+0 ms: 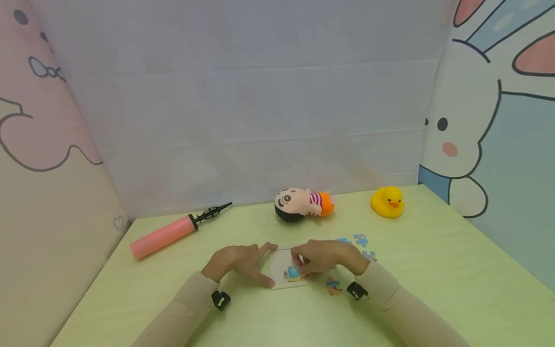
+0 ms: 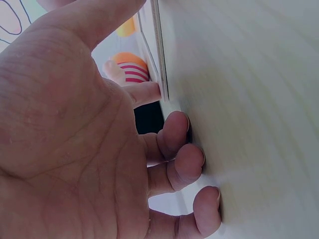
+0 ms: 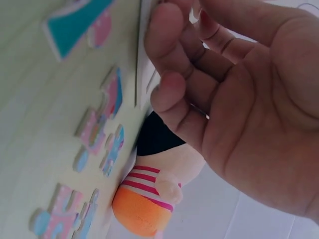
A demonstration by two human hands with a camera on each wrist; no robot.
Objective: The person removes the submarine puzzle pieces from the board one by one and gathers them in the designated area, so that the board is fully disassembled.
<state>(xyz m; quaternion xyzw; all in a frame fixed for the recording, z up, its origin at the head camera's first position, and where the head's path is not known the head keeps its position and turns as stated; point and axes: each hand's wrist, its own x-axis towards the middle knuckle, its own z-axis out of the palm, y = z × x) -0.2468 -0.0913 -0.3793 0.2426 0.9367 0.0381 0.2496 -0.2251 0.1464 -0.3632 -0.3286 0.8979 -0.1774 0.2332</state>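
Note:
A flat white puzzle board [image 1: 279,262] lies on the table between the two hands. On its lower part sit joined blue and brown puzzle pieces [image 1: 294,273], partly covered by the right hand. My left hand [image 1: 249,261] spans the board's left side, thumb at the near corner and index finger at the far corner. In the left wrist view its other fingertips [image 2: 189,163] rest on the table. My right hand [image 1: 321,256] bends over the board with curled fingers, tips bunched close above the joined pieces. I cannot tell whether a piece is pinched in them.
Loose puzzle pieces lie right of the board, including a brown-and-blue piece [image 1: 333,286] and a blue piece [image 1: 360,239]. Behind are a doll [image 1: 299,205], a yellow rubber duck [image 1: 387,202] and a pink hand pump [image 1: 165,237]. Printed walls enclose the table [image 1: 433,270].

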